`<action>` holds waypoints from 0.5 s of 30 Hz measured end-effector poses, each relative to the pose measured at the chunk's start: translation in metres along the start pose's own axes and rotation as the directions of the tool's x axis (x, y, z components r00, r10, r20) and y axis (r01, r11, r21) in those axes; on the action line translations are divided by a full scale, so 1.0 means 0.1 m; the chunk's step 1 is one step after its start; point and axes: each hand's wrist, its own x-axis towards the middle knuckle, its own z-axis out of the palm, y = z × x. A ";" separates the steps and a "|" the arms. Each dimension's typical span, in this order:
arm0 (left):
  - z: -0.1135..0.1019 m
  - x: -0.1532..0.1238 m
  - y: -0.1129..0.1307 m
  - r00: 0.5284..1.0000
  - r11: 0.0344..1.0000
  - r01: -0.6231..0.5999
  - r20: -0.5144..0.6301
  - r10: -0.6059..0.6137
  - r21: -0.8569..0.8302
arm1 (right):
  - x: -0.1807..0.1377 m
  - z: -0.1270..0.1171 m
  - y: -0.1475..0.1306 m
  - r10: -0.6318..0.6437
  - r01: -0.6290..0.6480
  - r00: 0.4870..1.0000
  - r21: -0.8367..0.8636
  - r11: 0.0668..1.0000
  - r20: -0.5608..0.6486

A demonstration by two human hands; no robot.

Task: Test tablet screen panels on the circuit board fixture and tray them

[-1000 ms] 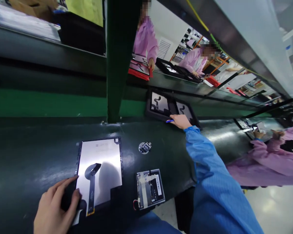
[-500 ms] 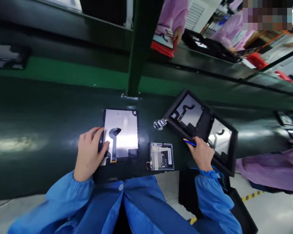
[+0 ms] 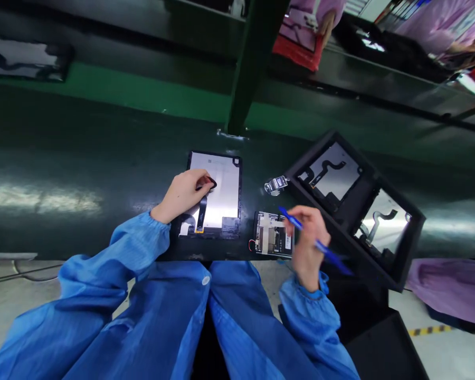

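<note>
Left hand (image 3: 184, 192) hides part of flex cable (image 3: 201, 216); circuit board (image 3: 272, 233) markings too small.

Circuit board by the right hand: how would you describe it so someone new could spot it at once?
On the dark green workbench, find the black-framed silver panel under the left hand. Just right of it, beside the right hand and its blue pen, lies a small rectangular circuit board. It stands out through its beige tape and the thin red-and-black wire at its left edge.

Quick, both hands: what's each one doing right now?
Left hand: closed, pinching the end of a black flex cable.
Right hand: closed, holding a blue pen.
</note>
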 end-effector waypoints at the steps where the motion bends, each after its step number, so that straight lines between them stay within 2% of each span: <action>1: -0.02 -0.02 0.07 1.000 0.997 0.011 -0.007 -0.012 -0.080 | -0.02 0.13 -0.03 0.083 -0.089 0.993 0.067 0.994 0.085; 3: -0.03 -0.11 0.23 0.998 0.980 -0.026 -0.056 0.015 -0.200 | -0.05 0.36 -0.08 0.200 -0.248 0.939 0.148 0.958 0.280; 5: -0.01 -0.24 0.40 0.980 0.971 -0.151 -0.154 0.123 -0.185 | -0.08 0.49 -0.13 0.245 -0.357 0.868 0.199 0.913 0.433; 7: 0.04 -0.39 0.54 0.923 0.953 -0.301 -0.263 0.280 -0.042 | -0.12 0.55 -0.15 0.243 -0.400 0.841 0.252 0.881 0.484; 9: 0.12 -0.54 0.62 0.846 0.904 -0.420 -0.324 0.424 0.086 | -0.16 0.54 -0.16 0.244 -0.420 0.829 0.271 0.866 0.504; 11: 0.20 -0.65 0.64 0.788 0.862 -0.489 -0.358 0.501 0.131 | -0.19 0.50 -0.16 0.245 -0.441 0.788 0.240 0.865 0.565; 13: 0.27 -0.74 0.62 0.772 0.849 -0.515 -0.369 0.518 0.115 | -0.23 0.45 -0.15 0.246 -0.456 0.741 0.200 0.867 0.625; 15: 0.32 -0.80 0.58 0.781 0.852 -0.513 -0.355 0.513 0.103 | -0.27 0.39 -0.13 0.249 -0.451 0.743 0.191 0.872 0.622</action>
